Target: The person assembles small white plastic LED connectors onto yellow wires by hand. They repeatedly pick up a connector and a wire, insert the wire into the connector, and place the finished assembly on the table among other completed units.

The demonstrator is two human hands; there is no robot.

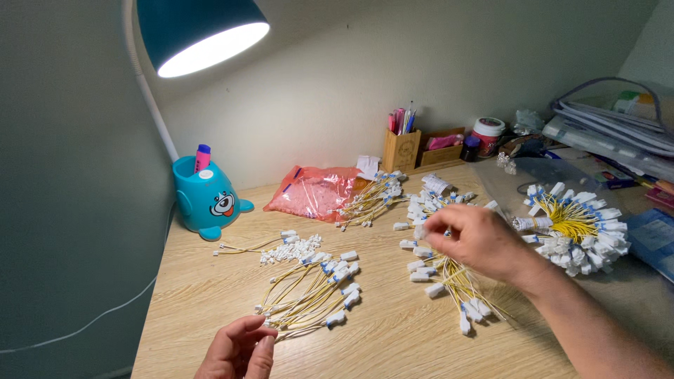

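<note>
Nearest, at six o'clock: left hand, fingers curled together, tips pinched on thin yellow wire ends of the loose fan spread just beyond toward twelve o'clock, white plugs at the far ends. Further out, at three o'clock of that fan: right hand, reaching in from four o'clock, thumb and forefinger pressed together over the middle bundle; whether pinching a plug there, cannot tell. Under the wrist, yellow wires and white-and-blue plugs splayed toward six o'clock. At ten o'clock of the fan: small heap of white connectors with one stray wire. At three o'clock of the right hand: taped round bunch, lying on a clear bag. Beyond, toward twelve o'clock: another bunch touching a pink bag. At ten o'clock: blue seal-shaped holder with a marker, lamp above. Farthest, along the wall: wooden pen box, jar, stacked papers at two o'clock. All on a light wooden desk.
</note>
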